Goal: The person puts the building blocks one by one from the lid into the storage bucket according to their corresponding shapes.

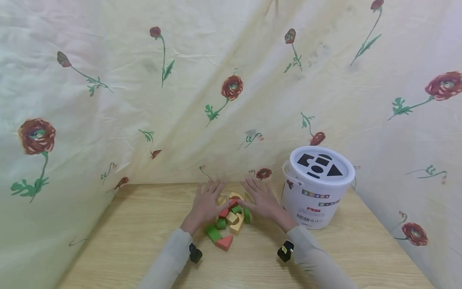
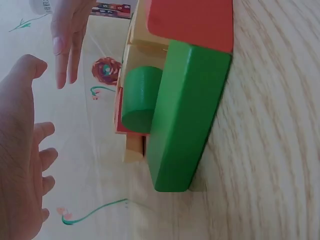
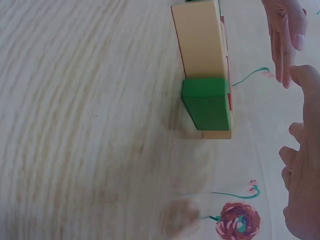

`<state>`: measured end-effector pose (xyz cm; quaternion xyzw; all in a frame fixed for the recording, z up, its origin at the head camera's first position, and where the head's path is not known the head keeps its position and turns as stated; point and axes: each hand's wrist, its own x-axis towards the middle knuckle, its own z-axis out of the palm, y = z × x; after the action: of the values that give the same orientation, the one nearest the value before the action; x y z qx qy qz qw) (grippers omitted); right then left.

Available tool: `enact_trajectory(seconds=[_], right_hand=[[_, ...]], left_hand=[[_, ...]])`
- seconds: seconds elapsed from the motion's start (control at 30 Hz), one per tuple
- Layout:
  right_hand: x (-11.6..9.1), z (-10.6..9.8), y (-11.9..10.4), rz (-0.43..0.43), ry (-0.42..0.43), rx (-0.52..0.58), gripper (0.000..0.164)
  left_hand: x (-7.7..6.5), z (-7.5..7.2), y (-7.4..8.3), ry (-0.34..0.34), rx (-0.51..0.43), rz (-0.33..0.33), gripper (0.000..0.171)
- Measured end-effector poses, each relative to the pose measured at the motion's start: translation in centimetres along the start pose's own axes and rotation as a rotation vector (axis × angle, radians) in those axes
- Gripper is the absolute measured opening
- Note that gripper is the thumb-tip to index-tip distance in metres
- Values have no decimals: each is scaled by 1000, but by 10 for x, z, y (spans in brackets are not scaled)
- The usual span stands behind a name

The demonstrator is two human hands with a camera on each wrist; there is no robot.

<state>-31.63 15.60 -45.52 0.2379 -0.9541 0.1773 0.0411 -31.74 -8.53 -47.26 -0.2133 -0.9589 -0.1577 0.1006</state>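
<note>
Wooden toy blocks in red, green and natural wood lie in a small heap on the table. Over the left side of the heap my left hand (image 1: pixel 206 204) is held with its fingers spread, gripping nothing. My right hand (image 1: pixel 266 204) mirrors it on the right side, fingers spread too. Nearest to me are a red wedge block (image 1: pixel 224 242) and a long green block (image 1: pixel 213 233). Behind them sit a green cylinder (image 2: pixel 142 97) and a notched natural-wood block (image 1: pixel 236 225). In the right wrist view a green block (image 3: pixel 207 105) stands below my right hand. Some blocks are partly hidden.
A white bucket (image 1: pixel 312 204) with a wire handle stands right of my right hand. Its lid (image 1: pixel 304 166) has black shapes, among them a triangle and a circle. Flowered cloth (image 1: pixel 187 104) hangs around the back and sides of the wooden table (image 1: pixel 144 224).
</note>
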Motion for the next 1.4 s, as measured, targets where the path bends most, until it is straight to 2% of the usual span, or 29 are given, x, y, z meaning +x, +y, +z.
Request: enact_trajectory(seconds=[0.2, 0.4, 0.63, 0.8, 0.9, 1.0, 1.13, 1.27, 1.4], right_hand=[[2, -8, 0, -14, 30, -11, 80], [3, -32, -4, -50, 113, 50, 79], [-12, -85, -10, -39, 145, 78, 84], [-28, -124, -4, -33, 235, 16, 87], [-39, -143, 9, -21, 316, 10, 85], [-52, -160, 27, 13, 373, 61, 82], [-73, -178, 57, 80, 411, 202, 81], [-94, -188, 91, 216, 417, 380, 79], [-110, -190, 123, 309, 411, 483, 76]], left_hand=[[0, -4, 12, 8, -43, -9, 82], [4, -9, 33, 36, -189, 10, 78], [16, -8, 66, 129, -385, 19, 80], [24, -1, 93, 159, -641, -29, 86], [27, 5, 111, 164, -794, -72, 89], [31, 13, 128, 171, -889, -108, 89], [33, 24, 149, 153, -950, -169, 87], [37, 37, 165, 139, -990, -176, 86], [43, 46, 178, 135, -1051, -171, 87]])
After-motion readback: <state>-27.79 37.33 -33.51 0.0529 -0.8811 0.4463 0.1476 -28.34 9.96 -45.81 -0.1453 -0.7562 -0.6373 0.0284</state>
